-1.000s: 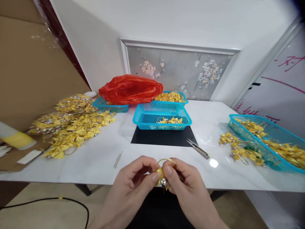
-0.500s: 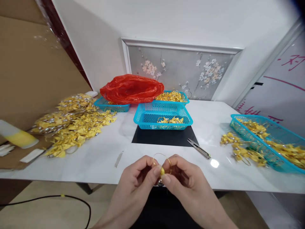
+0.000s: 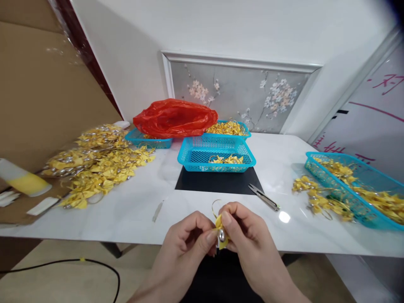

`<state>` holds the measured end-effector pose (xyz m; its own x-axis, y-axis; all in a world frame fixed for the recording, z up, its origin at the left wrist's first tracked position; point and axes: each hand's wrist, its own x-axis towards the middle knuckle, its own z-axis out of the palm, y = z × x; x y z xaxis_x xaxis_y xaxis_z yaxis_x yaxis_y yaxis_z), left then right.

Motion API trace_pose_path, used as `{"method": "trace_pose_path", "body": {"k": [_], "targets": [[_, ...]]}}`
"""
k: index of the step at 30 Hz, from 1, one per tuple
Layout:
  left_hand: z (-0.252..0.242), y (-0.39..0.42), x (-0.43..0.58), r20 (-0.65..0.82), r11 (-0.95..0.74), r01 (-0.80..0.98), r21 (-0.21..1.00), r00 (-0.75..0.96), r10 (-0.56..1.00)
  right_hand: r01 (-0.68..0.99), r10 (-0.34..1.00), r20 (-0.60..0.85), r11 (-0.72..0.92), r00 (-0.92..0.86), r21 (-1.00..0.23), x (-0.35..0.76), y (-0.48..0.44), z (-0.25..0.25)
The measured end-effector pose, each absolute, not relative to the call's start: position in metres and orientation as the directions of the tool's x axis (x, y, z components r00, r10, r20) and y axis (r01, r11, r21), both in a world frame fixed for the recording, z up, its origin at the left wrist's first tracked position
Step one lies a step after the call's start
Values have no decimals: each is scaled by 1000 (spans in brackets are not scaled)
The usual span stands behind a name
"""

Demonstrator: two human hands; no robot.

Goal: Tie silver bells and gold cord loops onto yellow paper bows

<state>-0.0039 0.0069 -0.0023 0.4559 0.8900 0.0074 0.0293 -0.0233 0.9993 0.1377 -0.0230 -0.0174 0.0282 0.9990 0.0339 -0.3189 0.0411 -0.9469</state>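
A small yellow ribbon piece with a silver bell (image 3: 221, 235) and a thin gold loop is held between my two hands at the table's front edge. My left hand (image 3: 192, 240) pinches its left side between thumb and forefinger. From the right, my right hand (image 3: 248, 240) grips its upper part, thumb on the yellow ribbon. The loop stands up above the fingers. Beyond the hands, a blue basket (image 3: 217, 166) with some yellow pieces inside rests partly on a black mat (image 3: 217, 183). Silver snips (image 3: 264, 197) lie at the mat's right corner.
Yellow pieces (image 3: 107, 168) are heaped at the left, some in clear plastic. A red bag (image 3: 175, 118) covers part of a blue basket behind. At the right stands another blue basket (image 3: 356, 185), with loose pieces beside it. A yellow-white roll (image 3: 23, 179) lies far left.
The piece has turned in my fingers, so the silver bell and yellow ribbon now show more. My right hand's grip has moved up onto the ribbon, and the loop leans differently.
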Motion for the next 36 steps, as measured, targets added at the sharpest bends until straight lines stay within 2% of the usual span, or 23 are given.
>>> {"method": "trace_pose_path", "body": {"k": [2,4,6,10,12,15,18,24,31,36], "targets": [[-11,6,-4,2,32,-60,998,492,871,-428,1000,-23,-26,-13,-903,137,-21,-19],[-17,5,-5,-38,111,-115,987,505,862,-453,996,-63,-83,-59,-888,139,-19,-18],[-19,6,-7,-65,149,-135,980,487,871,-386,995,-75,-97,-71,-918,143,-18,-15],[-8,10,-9,21,63,-181,982,428,904,-143,999,-37,-40,-24,-989,148,-17,-4],[-2,12,-7,11,66,-167,984,422,907,-100,998,-29,-33,-48,-994,147,-17,-1],[2,13,-3,-76,156,-150,976,436,897,-159,997,-29,-40,-69,-986,146,-16,-3],[0,13,-1,-95,171,-165,971,389,916,-238,998,-40,-49,-42,-970,148,-19,-10],[0,11,-1,-82,132,-205,970,237,968,-161,997,-67,-74,-50,-984,159,-31,-17],[-3,9,-3,-4,31,-87,996,298,955,-128,996,87,88,14,-988,147,-26,-12],[-2,8,-1,-42,95,-140,986,345,938,-200,998,47,54,40,-978,140,-26,-18]]}}
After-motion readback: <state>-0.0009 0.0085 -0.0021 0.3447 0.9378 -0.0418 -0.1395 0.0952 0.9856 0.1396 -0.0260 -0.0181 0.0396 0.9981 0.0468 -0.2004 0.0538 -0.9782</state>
